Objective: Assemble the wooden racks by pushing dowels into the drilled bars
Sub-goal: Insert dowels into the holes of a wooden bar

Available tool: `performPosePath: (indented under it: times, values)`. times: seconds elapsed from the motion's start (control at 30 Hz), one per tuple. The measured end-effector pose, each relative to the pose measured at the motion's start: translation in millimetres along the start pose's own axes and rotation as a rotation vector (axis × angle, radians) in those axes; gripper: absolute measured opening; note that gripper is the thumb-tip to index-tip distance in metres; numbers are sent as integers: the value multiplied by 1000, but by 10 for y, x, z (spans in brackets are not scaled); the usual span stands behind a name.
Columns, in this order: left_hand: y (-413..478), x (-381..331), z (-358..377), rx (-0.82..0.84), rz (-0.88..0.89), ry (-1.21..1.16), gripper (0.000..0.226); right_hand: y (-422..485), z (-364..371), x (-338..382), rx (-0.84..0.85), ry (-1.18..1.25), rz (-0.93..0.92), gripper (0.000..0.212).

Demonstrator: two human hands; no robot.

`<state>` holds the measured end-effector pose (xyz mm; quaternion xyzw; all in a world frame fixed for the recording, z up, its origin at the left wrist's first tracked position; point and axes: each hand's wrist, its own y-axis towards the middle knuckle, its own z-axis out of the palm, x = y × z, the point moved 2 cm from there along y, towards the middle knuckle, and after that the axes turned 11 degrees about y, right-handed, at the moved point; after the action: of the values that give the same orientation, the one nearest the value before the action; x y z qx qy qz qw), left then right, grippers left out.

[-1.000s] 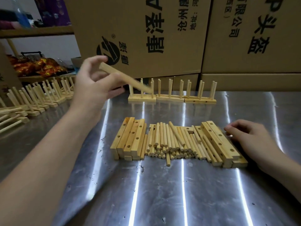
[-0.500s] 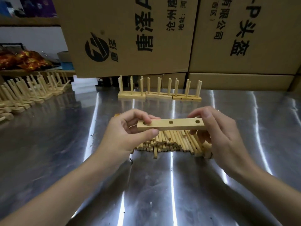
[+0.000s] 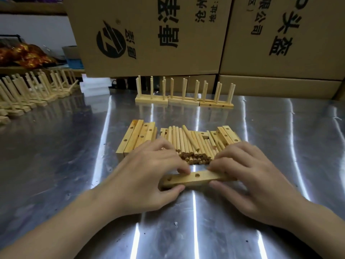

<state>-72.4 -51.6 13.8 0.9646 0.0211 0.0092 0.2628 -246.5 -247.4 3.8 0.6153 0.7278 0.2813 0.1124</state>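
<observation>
Head view: a wooden bar sits low over the metal table, just in front of the person. Its long axis runs left to right, with the right end a touch higher and farther away than the left. The drilled face is turned up. Two round holes show on that face, one near the left end and one at the middle; the right end is covered by fingers. The bar is pale, plain wood, square-edged, with a slightly darker near side. Whether its underside touches the table cannot be told.

The left hand pinches the bar's left end, thumb on the near side and fingertips curled over the far top edge. The right hand pinches the right end the same way, thumb in front and fingers over the top.

Just behind the hands lies a pile of dowels, most pointing away from the person. A stack of drilled bars lies to its left and a few more bars to its right. Farther back, three finished racks stand in a line with their dowels upright. A row of further racks runs along the left edge of the table. Printed cardboard boxes rise behind.
</observation>
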Motion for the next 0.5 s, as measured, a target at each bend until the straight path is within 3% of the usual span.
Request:
performPosePath:
  times: [0.1, 0.27, 0.5]
  values:
    - [-2, 37, -10, 49, 37, 127, 27, 7, 75, -39, 104, -71, 75, 28]
    - [3, 92, -57, 17, -11, 132, 12, 9, 88, -50, 73, -25, 135, 23]
    - [52, 138, 16, -31, -93, 273, 16, 88, 194, -102, -15, -155, 242, 26]
